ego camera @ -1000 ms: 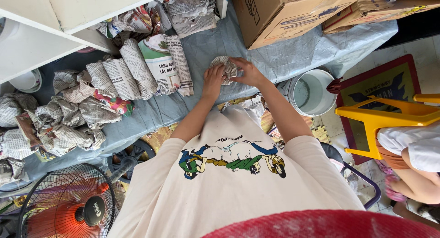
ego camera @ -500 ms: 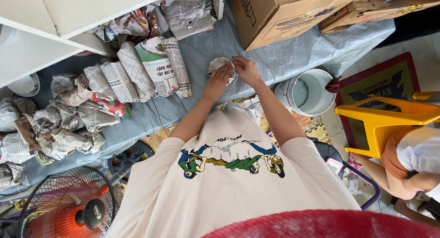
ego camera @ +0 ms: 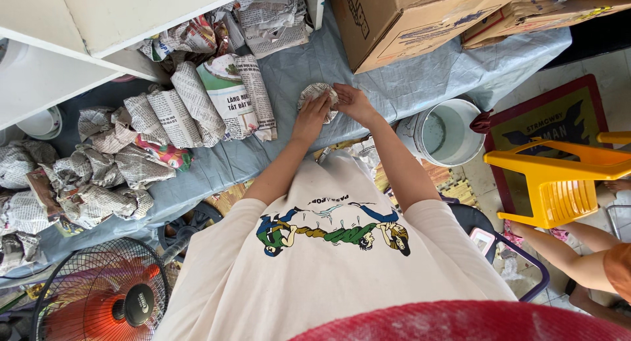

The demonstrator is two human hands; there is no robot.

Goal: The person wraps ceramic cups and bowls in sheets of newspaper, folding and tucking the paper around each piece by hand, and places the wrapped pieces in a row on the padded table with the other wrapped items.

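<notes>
Wrapped newspaper bundles (ego camera: 164,121) lay left on the blue cloth (ego camera: 394,78). The left hand (ego camera: 312,114) and right hand (ego camera: 353,102) were clamped round a small, crumpled, grey-printed newspaper parcel (ego camera: 317,93) resting there.

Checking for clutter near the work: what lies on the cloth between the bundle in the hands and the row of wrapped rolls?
In the head view, only bare blue-grey cloth lies between the newspaper bundle and the wrapped rolls.

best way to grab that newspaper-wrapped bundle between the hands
Cup the newspaper bundle around its rounded sides, coming from above with one palm on each flank, as the left hand and right hand do. It lies low on the blue sheet, wrapping loose and crumpled, so a pinch might tear it.
</notes>
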